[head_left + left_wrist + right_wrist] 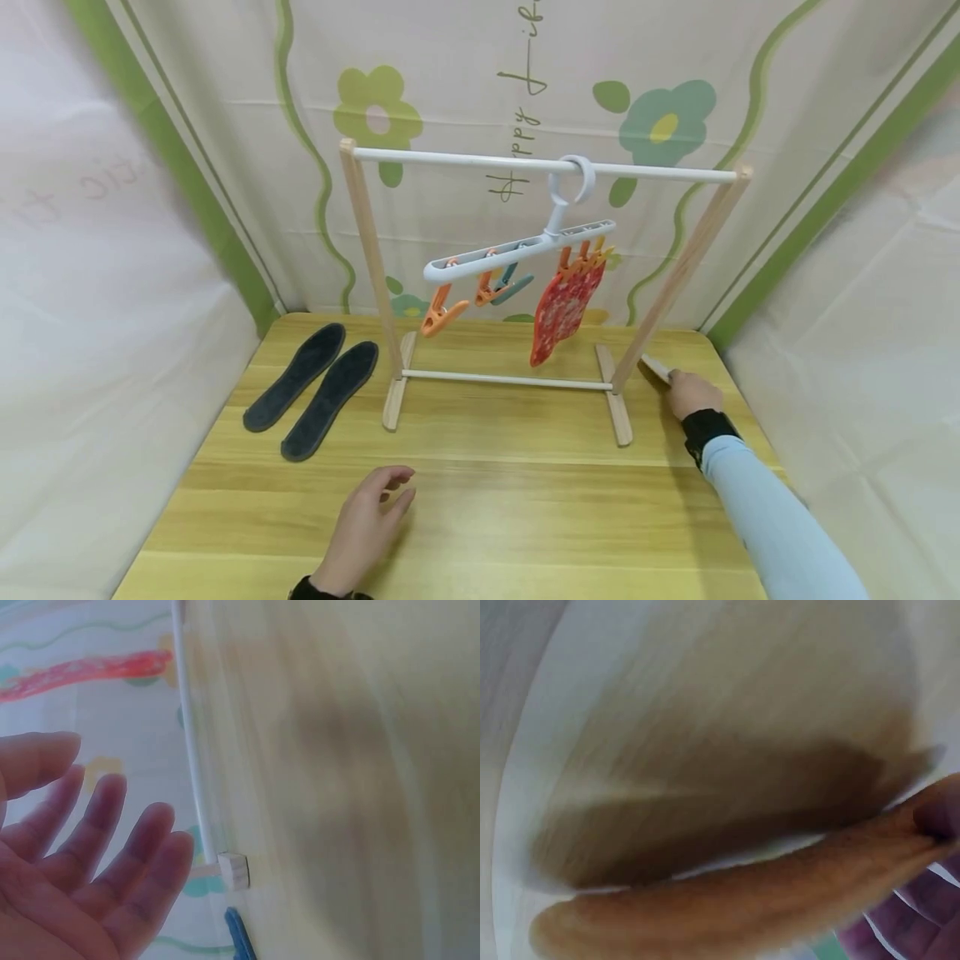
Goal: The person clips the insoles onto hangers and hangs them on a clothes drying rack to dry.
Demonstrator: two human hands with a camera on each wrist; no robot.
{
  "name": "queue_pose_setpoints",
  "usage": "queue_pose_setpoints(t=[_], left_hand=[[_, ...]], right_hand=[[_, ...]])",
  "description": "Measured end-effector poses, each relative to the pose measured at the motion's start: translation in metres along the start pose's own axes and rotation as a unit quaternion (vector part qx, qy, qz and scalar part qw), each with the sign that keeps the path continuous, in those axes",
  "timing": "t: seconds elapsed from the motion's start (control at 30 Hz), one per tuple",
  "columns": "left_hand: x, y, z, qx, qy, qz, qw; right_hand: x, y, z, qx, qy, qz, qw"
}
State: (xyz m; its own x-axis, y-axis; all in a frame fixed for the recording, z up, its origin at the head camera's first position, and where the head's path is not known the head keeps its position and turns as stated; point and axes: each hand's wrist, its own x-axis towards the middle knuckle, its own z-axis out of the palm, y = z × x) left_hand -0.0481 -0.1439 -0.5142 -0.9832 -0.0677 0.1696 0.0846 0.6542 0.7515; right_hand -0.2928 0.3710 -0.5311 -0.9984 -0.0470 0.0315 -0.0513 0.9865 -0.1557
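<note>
At the right of the head view my right hand (693, 394) pinches one end of a long, thin insole (656, 367), beside the rack's right foot. The right wrist view shows this insole (720, 907) as fuzzy and orange-brown, held above the wood with its shadow behind it. My left hand (367, 521) holds nothing, its fingers loosely bent in front of the rack. Its spread fingers (150, 870) also show in the left wrist view. Two dark grey insoles (296, 377) lie side by side on the table, left of the rack.
A wooden drying rack (367, 242) stands at the table's back. From its top bar hangs a grey hanger (487, 260) with orange and teal clips. A red patterned cloth piece (568, 307) hangs clipped on its right half. Fabric walls (480, 75) enclose the wooden table (517, 500).
</note>
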Motion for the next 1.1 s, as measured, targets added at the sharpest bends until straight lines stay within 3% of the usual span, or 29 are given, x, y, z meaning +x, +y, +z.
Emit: queue_pose_setpoints(t=[0.3,0.6,0.87,1.1], left_hand=[[0.011,-0.006,-0.002,-0.008,0.010,0.016,0.9998],[0.021,-0.007,-0.007,-0.024,-0.003,-0.001,0.9997],[0.027,-0.002,-0.009,-0.030,-0.013,-0.009,0.9994],[0.033,0.004,-0.008,-0.045,-0.019,0.001,0.9988]], right_hand=[[-0.024,0.007,-0.025,0.055,0.071,0.016,0.996],[-0.053,0.010,-0.041,0.145,0.108,0.061,0.982],[-0.079,-0.007,-0.054,0.204,0.163,0.083,0.962],[-0.102,-0.030,-0.063,0.234,0.183,0.081,0.952]])
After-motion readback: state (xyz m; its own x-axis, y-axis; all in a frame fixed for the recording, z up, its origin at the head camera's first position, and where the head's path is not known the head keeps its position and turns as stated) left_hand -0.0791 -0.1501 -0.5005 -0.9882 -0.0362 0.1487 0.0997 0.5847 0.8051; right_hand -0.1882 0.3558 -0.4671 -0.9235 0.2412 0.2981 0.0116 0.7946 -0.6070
